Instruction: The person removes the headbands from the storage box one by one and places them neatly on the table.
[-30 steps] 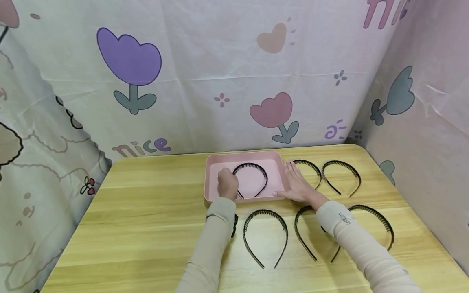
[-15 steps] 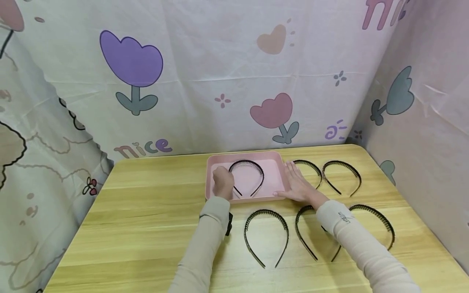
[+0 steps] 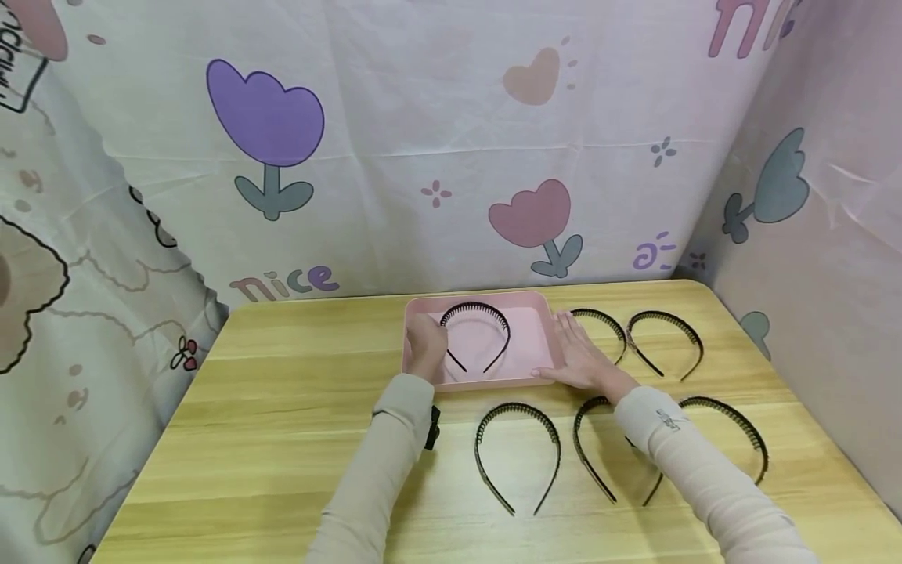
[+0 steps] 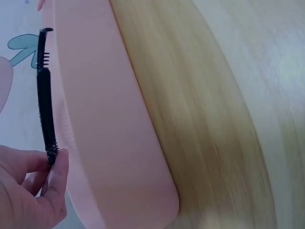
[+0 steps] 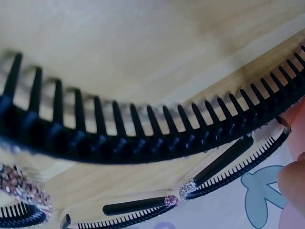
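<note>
My left hand pinches one side of a black toothed headband over the left part of a pink tray. In the left wrist view, thumb and fingertips hold the headband near a glittery spot, level with the tray's rim. Its arch points toward the back wall and both ends toward me. My right hand lies with fingers extended along the tray's right side, thumb at the front right corner. The right wrist view shows a toothed headband close to the camera and part of a finger.
Two headbands, one partly behind my right hand and one farther right, lie right of the tray. In front lie more: one in the middle, others partly under my right sleeve. A patterned cloth hangs behind the wooden table.
The left hand has shifted left with the headband, which has moved left and slightly toward the back within the tray. The right hand stays at the tray's right side.
</note>
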A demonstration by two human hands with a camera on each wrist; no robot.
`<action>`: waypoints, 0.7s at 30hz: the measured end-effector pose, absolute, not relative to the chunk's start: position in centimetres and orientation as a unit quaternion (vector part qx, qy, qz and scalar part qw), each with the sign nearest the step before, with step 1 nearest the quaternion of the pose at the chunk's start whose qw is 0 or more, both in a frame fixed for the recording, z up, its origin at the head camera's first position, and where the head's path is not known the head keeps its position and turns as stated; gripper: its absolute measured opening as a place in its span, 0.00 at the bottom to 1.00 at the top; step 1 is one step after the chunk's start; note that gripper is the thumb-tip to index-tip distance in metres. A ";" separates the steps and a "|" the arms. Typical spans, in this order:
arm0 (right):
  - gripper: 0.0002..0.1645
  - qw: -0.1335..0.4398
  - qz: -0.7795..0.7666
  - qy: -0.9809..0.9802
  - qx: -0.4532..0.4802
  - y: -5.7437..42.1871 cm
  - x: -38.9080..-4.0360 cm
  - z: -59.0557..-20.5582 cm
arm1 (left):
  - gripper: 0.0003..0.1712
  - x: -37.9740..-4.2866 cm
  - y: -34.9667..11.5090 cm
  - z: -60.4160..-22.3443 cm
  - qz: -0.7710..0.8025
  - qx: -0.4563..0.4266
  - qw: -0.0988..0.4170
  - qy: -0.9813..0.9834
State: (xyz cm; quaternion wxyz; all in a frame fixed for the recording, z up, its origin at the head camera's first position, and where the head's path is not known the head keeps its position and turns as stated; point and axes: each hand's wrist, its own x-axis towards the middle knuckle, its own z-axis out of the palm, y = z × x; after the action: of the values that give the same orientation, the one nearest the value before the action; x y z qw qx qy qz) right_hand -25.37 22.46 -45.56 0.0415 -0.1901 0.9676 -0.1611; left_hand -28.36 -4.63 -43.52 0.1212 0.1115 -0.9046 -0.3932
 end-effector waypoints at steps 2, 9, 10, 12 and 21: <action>0.68 0.040 -0.152 0.969 -0.192 22.5 -25.4 -45.5 | 0.28 -27.4 -4.7 -42.4 -0.408 0.107 0.125 -0.898; 0.67 0.031 -0.149 0.968 -0.199 22.4 -25.4 -45.4 | 0.27 -26.3 -5.2 -40.4 -0.412 0.106 0.121 -0.897; 0.67 0.030 -0.151 0.968 -0.199 22.3 -25.4 -45.4 | 0.26 -26.3 -5.3 -40.1 -0.414 0.109 0.119 -0.896; 0.67 0.028 -0.154 0.967 -0.200 22.3 -25.3 -45.5 | 0.24 -26.1 -5.6 -39.8 -0.417 0.114 0.112 -0.895; 0.67 0.027 -0.150 0.969 -0.197 22.3 -25.3 -45.7 | 0.12 -25.1 -7.4 -39.1 -0.408 0.132 0.097 -0.898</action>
State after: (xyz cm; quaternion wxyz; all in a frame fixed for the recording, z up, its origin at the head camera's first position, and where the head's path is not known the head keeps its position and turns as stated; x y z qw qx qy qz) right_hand -25.33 22.34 -45.66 0.0267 -0.1969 0.9685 -0.1499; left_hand -25.08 -7.37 -39.08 0.0966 0.1320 -0.8982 -0.4081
